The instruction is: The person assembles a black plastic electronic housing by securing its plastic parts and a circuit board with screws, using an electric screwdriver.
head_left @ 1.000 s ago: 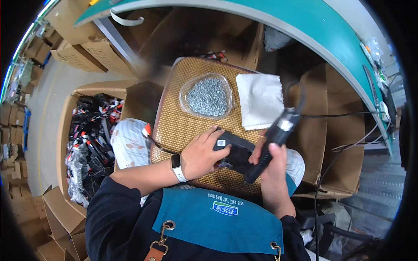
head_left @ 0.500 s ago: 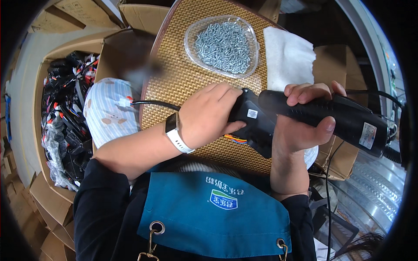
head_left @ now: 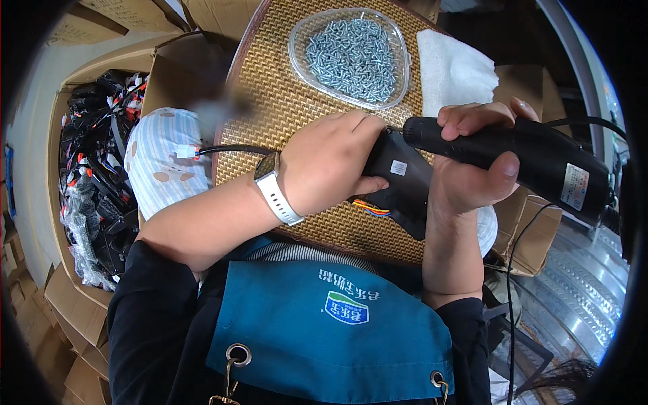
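Observation:
My left hand is closed around the left end of a flat black plastic case, its thumb along the near side. The case carries a small white label; a black cable with a white plug and some coloured wires come out of it. In my right hand lies a black corded electric screwdriver, held level with its tip pointing left. That tip is at the case's far corner, close to my left fingertips. Whether a screw sits under it is too small to tell.
Beyond my hands, a clear plastic tub of small silver screws stands on the woven-topped table. A white cloth lies beside it. At left is a cardboard box of black wired parts. A thin black cord hangs at right.
The screwdriver's tip has come off the case's face to its far corner edge, and the tool tilts slightly more. My left hand keeps hold of the case.

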`<state>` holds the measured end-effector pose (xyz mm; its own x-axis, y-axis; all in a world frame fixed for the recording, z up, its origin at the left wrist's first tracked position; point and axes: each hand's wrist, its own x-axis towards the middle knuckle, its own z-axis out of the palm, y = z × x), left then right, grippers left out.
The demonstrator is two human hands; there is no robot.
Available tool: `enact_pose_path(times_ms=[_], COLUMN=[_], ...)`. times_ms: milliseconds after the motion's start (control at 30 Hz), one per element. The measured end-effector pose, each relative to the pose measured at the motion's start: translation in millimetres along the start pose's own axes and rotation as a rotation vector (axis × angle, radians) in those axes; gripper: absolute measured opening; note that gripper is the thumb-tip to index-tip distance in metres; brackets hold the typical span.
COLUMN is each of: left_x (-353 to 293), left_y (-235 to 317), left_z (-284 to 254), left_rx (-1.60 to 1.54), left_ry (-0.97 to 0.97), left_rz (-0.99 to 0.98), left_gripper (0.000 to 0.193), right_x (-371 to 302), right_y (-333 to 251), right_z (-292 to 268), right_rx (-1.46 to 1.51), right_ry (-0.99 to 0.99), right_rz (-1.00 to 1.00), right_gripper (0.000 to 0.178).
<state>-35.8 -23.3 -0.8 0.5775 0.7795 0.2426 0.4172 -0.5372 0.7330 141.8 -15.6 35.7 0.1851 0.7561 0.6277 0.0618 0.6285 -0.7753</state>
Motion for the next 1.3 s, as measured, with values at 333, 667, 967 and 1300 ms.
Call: enact_pose_path(times_ms=[333,667,967,1300], left_x=[11.0,9.6,10.5,12.9], left_y=[-6.9,-8.9,-9.9,-11.8], left_z=[-2.9,0.7,0.4,3.3], left_rx=[0.028,0.045,0.073,0.041], left_ry=[-0.113,-0.071,-0.071,-0.087], left_rz=[-0.013,0.029,0.041,0.040], left_gripper=[0.067,0.065,0.064,0.064], right_x=[1.5,1.8,2.2,0.1], right_y=[0.6,2.8,2.8,-0.3], right_z=[0.5,-2.0,5.9,5.4], right_rx=[-0.002,0.087,0.063,0.051], right_ry=[-0.021,0.045,-0.024,-0.016], right_rz=[-0.001,0.050,0.005,-0.057], right_gripper=[0.070,0.069,0.060,0.050])
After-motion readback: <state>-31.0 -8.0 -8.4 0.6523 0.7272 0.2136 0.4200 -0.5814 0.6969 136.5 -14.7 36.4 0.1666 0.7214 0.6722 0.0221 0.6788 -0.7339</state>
